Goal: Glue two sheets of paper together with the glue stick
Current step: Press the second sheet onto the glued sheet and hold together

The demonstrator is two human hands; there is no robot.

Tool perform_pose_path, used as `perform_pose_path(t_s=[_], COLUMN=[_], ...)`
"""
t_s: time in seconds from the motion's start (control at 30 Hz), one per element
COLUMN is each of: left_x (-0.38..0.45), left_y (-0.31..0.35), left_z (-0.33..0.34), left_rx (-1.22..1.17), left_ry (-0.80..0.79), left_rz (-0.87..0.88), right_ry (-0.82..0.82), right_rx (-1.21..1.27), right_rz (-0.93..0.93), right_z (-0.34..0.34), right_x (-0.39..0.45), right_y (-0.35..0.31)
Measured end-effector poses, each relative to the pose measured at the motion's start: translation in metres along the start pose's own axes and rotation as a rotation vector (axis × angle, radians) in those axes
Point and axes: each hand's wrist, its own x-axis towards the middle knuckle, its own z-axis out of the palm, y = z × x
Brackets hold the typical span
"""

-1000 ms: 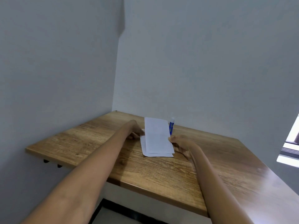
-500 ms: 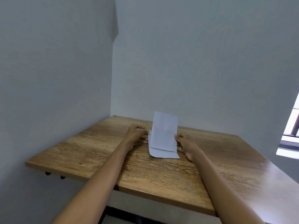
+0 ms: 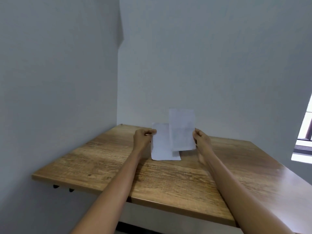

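Two white sheets of paper are held up above the far middle of the desk (image 3: 168, 183), both roughly upright and facing the camera. The right sheet (image 3: 182, 130) stands higher and in front; its left edge overlaps the right part of the left sheet (image 3: 159, 144), which sits lower, its bottom edge reaching down near the wooden surface. Whether that bottom edge touches the desk cannot be told. Both sheets are slightly blurred.

The left hand (image 3: 143, 138) is closed on the left edge of the left sheet, with thumb and fingers pinching it near the upper corner. The right hand (image 3: 201, 139) is closed on the right edge of the right sheet, pinching it about halfway down its height. The two hands are at about the same height, one on either side of the paper, with the sheets between them. Both bare forearms stretch in from the bottom of the view, over the near edge of the desk.

The glue stick cannot be seen in this view.

The desk has a brown wood-grain top and fits into a corner of pale grey walls (image 3: 202, 56). Two dark brackets (image 3: 56, 186) show under its left edge. At the far right edge of the view there is a bright strip of a window (image 3: 305, 139), well apart from the hands.
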Motion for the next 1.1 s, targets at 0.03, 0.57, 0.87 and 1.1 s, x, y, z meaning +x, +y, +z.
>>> perform_pose_path(t_s=[0.03,0.57,0.87,1.1], left_x=[0.000,0.004,0.009,0.012], left_y=[0.002,-0.001,-0.004,-0.006], left_z=[0.000,0.004,-0.002,-0.004], left_rx=[-0.023,-0.089,-0.261,-0.273], left_ry=[-0.001,-0.162,0.002,0.093], left_rz=[0.018,0.017,-0.019,0.007], right_ry=[-0.002,-0.508,0.113,0.070], right_rx=[-0.037,-1.538,-0.790,-0.280], right_rz=[-0.039,-0.691,-0.778,-0.094], right_z=[0.001,0.067,0.064,0.042], right_x=[0.001,0.031,0.025,0.010], right_y=[-0.004,-0.077,-0.056,-0.006])
